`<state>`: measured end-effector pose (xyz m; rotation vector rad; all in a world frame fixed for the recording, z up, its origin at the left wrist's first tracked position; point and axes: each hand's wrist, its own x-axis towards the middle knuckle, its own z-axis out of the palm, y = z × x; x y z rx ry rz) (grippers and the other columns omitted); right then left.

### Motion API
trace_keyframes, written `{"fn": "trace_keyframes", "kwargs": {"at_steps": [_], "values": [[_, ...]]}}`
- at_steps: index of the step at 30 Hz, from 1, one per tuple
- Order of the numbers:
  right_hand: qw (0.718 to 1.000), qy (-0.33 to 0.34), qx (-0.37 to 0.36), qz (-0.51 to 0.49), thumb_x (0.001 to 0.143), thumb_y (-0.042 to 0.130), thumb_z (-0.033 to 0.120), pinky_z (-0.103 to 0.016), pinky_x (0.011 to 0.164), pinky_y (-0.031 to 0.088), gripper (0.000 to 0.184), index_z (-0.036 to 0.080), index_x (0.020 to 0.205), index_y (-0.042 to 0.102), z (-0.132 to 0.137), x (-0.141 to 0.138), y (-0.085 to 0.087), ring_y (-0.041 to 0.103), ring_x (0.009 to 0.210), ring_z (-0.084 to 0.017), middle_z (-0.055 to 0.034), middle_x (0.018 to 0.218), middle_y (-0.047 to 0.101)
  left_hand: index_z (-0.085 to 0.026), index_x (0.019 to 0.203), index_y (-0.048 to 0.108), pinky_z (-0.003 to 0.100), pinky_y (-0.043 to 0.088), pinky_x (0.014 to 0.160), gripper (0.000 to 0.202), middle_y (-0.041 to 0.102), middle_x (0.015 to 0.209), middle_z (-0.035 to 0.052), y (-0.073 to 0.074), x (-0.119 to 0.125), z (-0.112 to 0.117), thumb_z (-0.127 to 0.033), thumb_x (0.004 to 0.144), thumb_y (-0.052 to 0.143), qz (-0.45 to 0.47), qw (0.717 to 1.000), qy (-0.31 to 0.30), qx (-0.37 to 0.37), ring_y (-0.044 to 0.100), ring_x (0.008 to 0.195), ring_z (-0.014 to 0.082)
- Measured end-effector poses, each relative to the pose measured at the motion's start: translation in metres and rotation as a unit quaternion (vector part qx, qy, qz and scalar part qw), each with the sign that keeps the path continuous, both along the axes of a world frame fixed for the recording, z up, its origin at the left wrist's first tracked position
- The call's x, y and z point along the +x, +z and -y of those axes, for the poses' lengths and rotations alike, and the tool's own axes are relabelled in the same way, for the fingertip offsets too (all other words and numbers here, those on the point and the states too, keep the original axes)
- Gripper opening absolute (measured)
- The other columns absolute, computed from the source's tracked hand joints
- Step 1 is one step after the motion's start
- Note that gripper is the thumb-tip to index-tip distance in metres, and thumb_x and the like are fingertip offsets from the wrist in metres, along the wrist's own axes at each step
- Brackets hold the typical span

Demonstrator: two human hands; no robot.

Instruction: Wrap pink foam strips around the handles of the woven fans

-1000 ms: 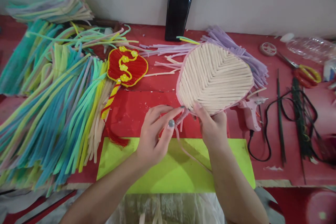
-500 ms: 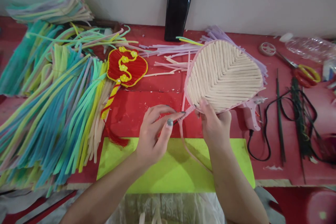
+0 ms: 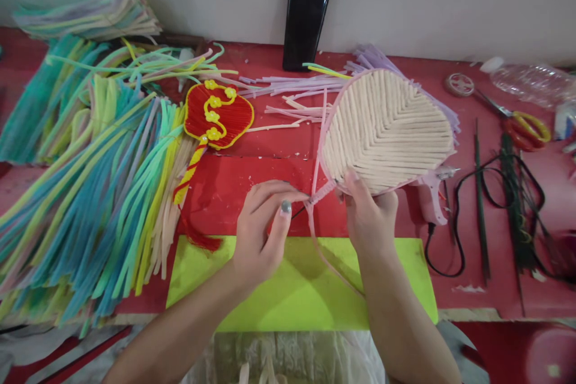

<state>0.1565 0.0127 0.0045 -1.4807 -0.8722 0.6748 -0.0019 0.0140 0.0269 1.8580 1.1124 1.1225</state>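
Note:
A cream woven fan [image 3: 387, 132] with a pink rim is held above the red table [image 3: 252, 183]. My right hand [image 3: 371, 222] grips its lower edge where the short pink-wrapped handle [image 3: 321, 193] begins. My left hand [image 3: 261, 231] pinches the tip of that handle together with a pink pipe cleaner strand [image 3: 317, 246], which loops down over the lime-green sheet [image 3: 288, 288] and also runs up beside the fan's left edge.
A big heap of coloured pipe cleaners [image 3: 85, 180] fills the left. A finished red fan [image 3: 216, 117] lies mid-table. A black phone [image 3: 308, 9] leans on the wall. A pink glue gun [image 3: 427, 195], scissors [image 3: 517, 120], black wires [image 3: 513, 204] and a plastic bottle [image 3: 531, 81] lie right.
The cream fan has shifted right and turned a little. My left hand has drawn the pink strand tighter at the handle's end, and a strand now runs up along the fan's left side.

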Motion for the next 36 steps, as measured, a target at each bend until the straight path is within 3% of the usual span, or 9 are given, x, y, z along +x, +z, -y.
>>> {"fn": "trace_keyframes", "kwargs": {"at_steps": [6, 12, 22, 29, 36], "values": [[1.000, -0.002, 0.010, -0.008, 0.073, 0.061, 0.041, -0.033, 0.064, 0.051, 0.023, 0.019, 0.078, 0.067, 0.002, -0.004, 0.003, 0.062, 0.073, -0.018, -0.0028, 0.069, 0.063, -0.019, 0.094, 0.063, 0.031, 0.044, 0.083, 0.022, 0.063, 0.093, 0.0054, -0.003, 0.004, -0.002, -0.024, 0.087, 0.042, -0.031, 0.998, -0.018, -0.051, 0.055, 0.091, 0.0161], [1.000, 0.002, -0.009, 0.014, 0.072, 0.063, 0.038, -0.029, 0.060, 0.050, 0.020, 0.018, 0.071, 0.066, 0.004, -0.005, 0.008, 0.061, 0.065, -0.016, -0.0008, 0.061, 0.061, -0.019, 0.086, 0.062, 0.031, 0.045, 0.081, 0.013, 0.062, 0.091, 0.0049, -0.004, 0.008, -0.004, -0.020, 0.083, 0.049, -0.024, 0.996, -0.015, -0.081, 0.057, 0.090, 0.0166], [1.000, 0.000, -0.004, 0.002, 0.072, 0.063, 0.037, -0.029, 0.061, 0.049, 0.019, 0.019, 0.071, 0.066, 0.004, -0.005, 0.006, 0.060, 0.065, -0.016, -0.0014, 0.063, 0.061, -0.018, 0.084, 0.060, 0.030, 0.045, 0.081, 0.010, 0.062, 0.088, 0.0035, -0.003, 0.010, -0.005, -0.015, 0.076, 0.055, -0.038, 0.998, -0.007, -0.059, 0.057, 0.088, 0.0150], [1.000, -0.030, -0.002, -0.008, 0.073, 0.061, 0.040, -0.026, 0.051, 0.044, 0.023, 0.018, 0.070, 0.061, 0.001, -0.003, 0.002, 0.055, 0.058, -0.013, -0.0006, 0.062, 0.057, -0.017, 0.089, 0.058, 0.029, 0.045, 0.073, 0.014, 0.065, 0.081, 0.0031, -0.007, 0.009, -0.004, -0.027, 0.081, 0.055, -0.151, 0.988, -0.015, -0.006, 0.058, 0.078, 0.0158], [0.997, -0.058, -0.001, -0.051, 0.072, 0.062, 0.040, -0.025, 0.048, 0.039, 0.024, 0.018, 0.065, 0.055, -0.004, 0.004, -0.002, 0.050, 0.054, -0.010, 0.0007, 0.061, 0.052, -0.018, 0.088, 0.058, 0.026, 0.043, 0.065, 0.014, 0.066, 0.076, 0.0017, -0.013, 0.008, -0.004, -0.023, 0.087, 0.045, -0.200, 0.979, -0.022, 0.022, 0.058, 0.069, 0.0144]]}}
